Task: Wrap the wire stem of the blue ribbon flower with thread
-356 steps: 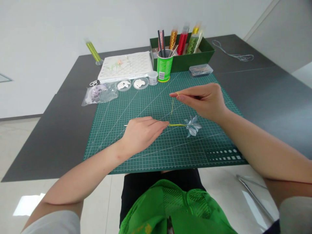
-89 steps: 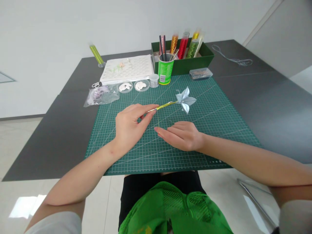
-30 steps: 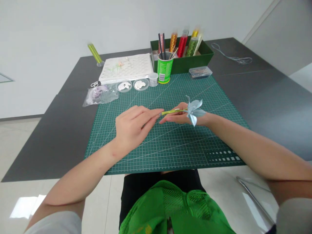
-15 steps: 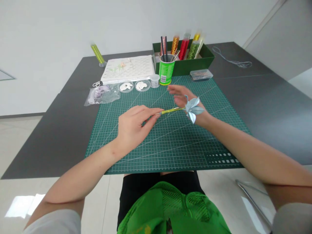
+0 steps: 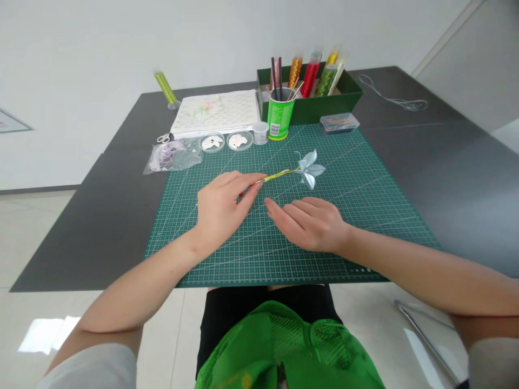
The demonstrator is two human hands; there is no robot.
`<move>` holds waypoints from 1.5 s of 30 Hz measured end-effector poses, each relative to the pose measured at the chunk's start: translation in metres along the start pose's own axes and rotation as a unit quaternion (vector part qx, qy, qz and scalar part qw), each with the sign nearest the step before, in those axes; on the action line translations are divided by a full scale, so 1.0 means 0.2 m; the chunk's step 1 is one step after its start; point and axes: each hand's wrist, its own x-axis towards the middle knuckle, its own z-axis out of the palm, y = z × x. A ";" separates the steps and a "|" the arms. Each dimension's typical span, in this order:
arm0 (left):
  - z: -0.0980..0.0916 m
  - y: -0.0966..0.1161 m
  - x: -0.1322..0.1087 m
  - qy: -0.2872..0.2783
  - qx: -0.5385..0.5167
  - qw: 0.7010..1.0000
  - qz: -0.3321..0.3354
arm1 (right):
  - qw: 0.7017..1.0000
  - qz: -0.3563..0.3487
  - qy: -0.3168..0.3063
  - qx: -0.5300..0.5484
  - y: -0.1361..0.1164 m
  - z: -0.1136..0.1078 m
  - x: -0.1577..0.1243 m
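— Widest in the frame?

— A dark grey surface (image 5: 109, 210), reaching from left edge to right. Across its middle, a green gridded cutting mat (image 5: 243, 259).

— And towards the top?

— At upper right of centre, a dark green box (image 5: 314, 112), with red, orange, yellow and green tubes (image 5: 311, 76) leaning inside. At upper left of centre, a white textured slab (image 5: 237, 119), flat.

— The hands?

— Both over the mat, mid-frame. Right of centre and a little lower, the right hand (image 5: 314, 222): fingers curled, foremost fingertips pointing left, near the other hand but apart from it. Cannot tell whether pinching anything. Left of centre, the left hand (image 5: 223, 202): thumb and forefinger pressed together on the lower end of a yellow-green stem (image 5: 278, 175).

— Next in size?

— Left, above the mat's corner, a clear plastic bag (image 5: 186, 158) with something lilac inside. In front of the box, a green cup (image 5: 280, 114) with two dark sticks (image 5: 279, 75).

— And at the stem's far end?

— A pale blue flower (image 5: 311, 170), just right of centre, tilted up and rightward, above the right hand.

— Smaller still?

— Below the box, a clear case (image 5: 339, 123). Left of the cup, a lidded pot (image 5: 260, 136); beside the bag, white-handled scissors (image 5: 163, 138).
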 end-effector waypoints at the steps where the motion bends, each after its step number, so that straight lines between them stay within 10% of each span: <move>1: 0.00 0.00 0.00 -0.005 0.003 1.000 -0.011 | 0.999 -0.032 0.009 -0.014 0.00 -0.02 0.01; 5: 0.01 -0.01 0.00 -0.036 0.017 0.999 -0.026 | 0.996 -0.069 0.048 0.041 0.01 -0.08 0.04; 11: 0.01 0.00 -0.02 -0.085 0.043 0.995 0.029 | 0.921 0.214 0.064 0.320 0.07 -0.16 0.06; 19: 0.02 0.02 -0.04 -0.106 0.021 0.984 0.140 | 0.804 0.406 0.056 0.430 0.24 -0.13 0.07; 45: -0.06 0.05 -0.02 -0.016 0.015 0.982 0.188 | 0.726 0.427 -0.135 0.522 0.35 0.10 -0.06</move>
